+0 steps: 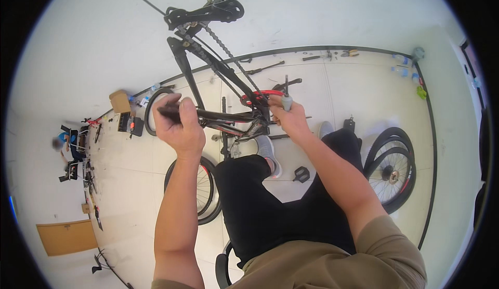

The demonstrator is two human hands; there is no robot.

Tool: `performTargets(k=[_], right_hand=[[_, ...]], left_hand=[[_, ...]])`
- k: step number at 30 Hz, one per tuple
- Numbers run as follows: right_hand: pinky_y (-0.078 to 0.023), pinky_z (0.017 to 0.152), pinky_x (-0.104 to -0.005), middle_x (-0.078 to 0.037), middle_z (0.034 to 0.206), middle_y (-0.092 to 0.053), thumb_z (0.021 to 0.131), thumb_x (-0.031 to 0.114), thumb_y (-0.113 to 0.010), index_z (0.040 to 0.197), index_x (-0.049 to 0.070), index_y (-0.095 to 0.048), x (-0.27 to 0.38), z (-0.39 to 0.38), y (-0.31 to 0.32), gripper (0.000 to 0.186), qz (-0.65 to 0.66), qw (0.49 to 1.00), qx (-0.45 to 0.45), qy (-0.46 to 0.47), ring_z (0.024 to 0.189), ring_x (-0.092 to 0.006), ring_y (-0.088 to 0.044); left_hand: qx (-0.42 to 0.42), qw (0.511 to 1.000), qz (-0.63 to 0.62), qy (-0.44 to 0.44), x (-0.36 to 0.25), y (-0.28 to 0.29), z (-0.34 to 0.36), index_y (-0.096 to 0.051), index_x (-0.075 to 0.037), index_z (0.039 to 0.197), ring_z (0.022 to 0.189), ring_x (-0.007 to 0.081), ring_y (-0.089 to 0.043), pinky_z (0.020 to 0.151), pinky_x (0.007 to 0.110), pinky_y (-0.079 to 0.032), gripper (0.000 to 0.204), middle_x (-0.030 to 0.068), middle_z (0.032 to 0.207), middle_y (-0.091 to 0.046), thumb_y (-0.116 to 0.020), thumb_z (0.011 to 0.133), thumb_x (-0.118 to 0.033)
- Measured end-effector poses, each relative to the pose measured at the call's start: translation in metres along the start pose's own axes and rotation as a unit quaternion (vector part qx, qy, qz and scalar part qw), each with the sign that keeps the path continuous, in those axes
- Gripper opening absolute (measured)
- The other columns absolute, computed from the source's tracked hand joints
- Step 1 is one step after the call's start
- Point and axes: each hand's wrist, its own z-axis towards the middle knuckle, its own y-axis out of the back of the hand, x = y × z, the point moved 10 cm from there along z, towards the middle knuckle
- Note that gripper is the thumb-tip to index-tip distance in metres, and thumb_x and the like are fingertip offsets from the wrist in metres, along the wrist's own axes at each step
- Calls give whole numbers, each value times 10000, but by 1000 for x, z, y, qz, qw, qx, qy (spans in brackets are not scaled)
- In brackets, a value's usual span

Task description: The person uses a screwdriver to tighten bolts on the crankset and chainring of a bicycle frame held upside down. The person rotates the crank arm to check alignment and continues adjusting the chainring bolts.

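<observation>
A black bicycle frame (185, 71) without wheels is held up in front of me, its derailleur (210, 11) high at the far end. The chain (224, 48) runs down from there to a red chainring (267, 93). My left hand (181, 128) is closed around the end of a frame tube (218, 116) on the left. Beside the chainring, my right hand (291, 118) grips a screwdriver (286, 101) with a pale grey handle, its metal shaft pointing up. Whether the right fingertips also touch the chainring or crank, I cannot tell.
Wheels lie to my right (391, 172) and below my left arm (204, 189). A loose pedal (301, 174) is between my feet. Hand tools (318, 57) and plastic bottles (400, 71) line the far wall. A cardboard box (120, 102) stands left; another person (65, 146) sits farther off.
</observation>
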Motion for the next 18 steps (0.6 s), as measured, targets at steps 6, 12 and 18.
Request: performTargets(k=[6, 12, 18], right_hand=[[-491, 705, -275, -94, 1070, -686, 830, 91, -696, 1264, -7, -605, 17, 50, -31, 454, -71, 996, 32, 53, 753, -120, -592], [-486, 678, -331, -105, 747, -653, 803, 191, -718, 932, -6, -660, 23, 70, -19, 242, -136, 987, 18, 86, 687, -163, -578], [-475, 653, -316, -74, 705, -618, 792, 147, -685, 907, -12, -656, 49, 81, 23, 199, -178, 982, 28, 49, 664, -154, -559]], left_hand=[[-9, 999, -11, 38, 5, 2, 2, -567, 2, 1017, 656, 76, -461, 623, 222, -398, 171, 13, 738, -510, -548, 850, -24], [23, 997, 70, -25, -6, -3, 9, -495, 27, 1023, 593, 114, -429, 605, 248, -374, 284, 34, 630, -489, -415, 978, -242], [9, 998, 62, -20, -11, -10, 16, -476, 26, 1018, 538, 126, -373, 552, 251, -356, 351, 26, 594, -422, -413, 995, -319]])
